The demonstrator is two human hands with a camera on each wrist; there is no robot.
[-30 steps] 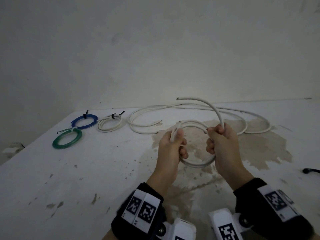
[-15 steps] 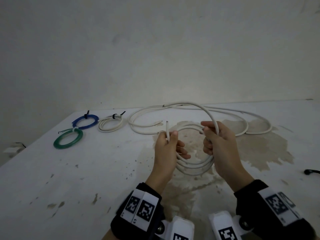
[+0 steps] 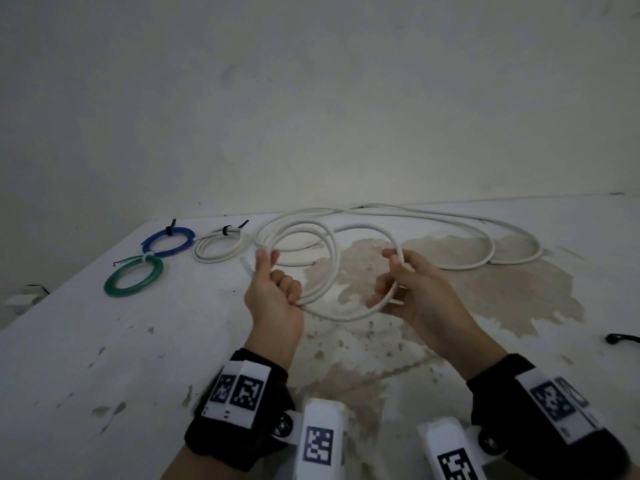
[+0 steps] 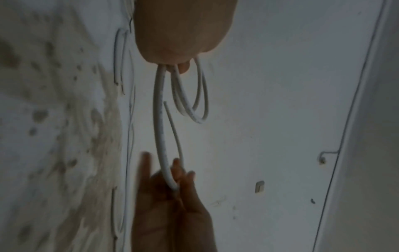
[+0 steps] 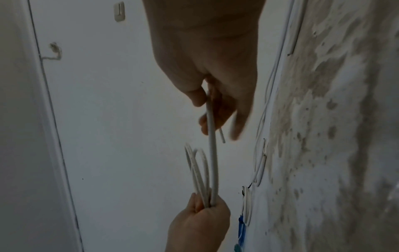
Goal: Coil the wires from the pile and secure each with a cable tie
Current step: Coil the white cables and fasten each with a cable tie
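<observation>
A white wire (image 3: 334,261) is partly wound into loops that I hold up between both hands above the stained table (image 3: 104,358). My left hand (image 3: 277,271) grips the bunched loops on their left side, thumb up beside a free wire end. My right hand (image 3: 391,275) pinches one strand on the right side between thumb and fingers. The left wrist view shows the loops (image 4: 159,119) hanging from my left hand (image 4: 183,42) towards my right hand (image 4: 172,187). In the right wrist view my right hand (image 5: 211,85) holds the strand (image 5: 212,153), and my left hand (image 5: 200,221) clutches the bundle.
Long loose white wire (image 3: 492,247) lies in wide curves at the table's back. Three tied coils sit at the back left: blue (image 3: 168,240), white (image 3: 218,247), green (image 3: 133,280). A small black object (image 3: 621,338) lies at the right edge. A wall rises just behind.
My hands have moved apart and the coil has widened. The raised free arc of wire has come down into the loops. My left hand has shifted to the left.
</observation>
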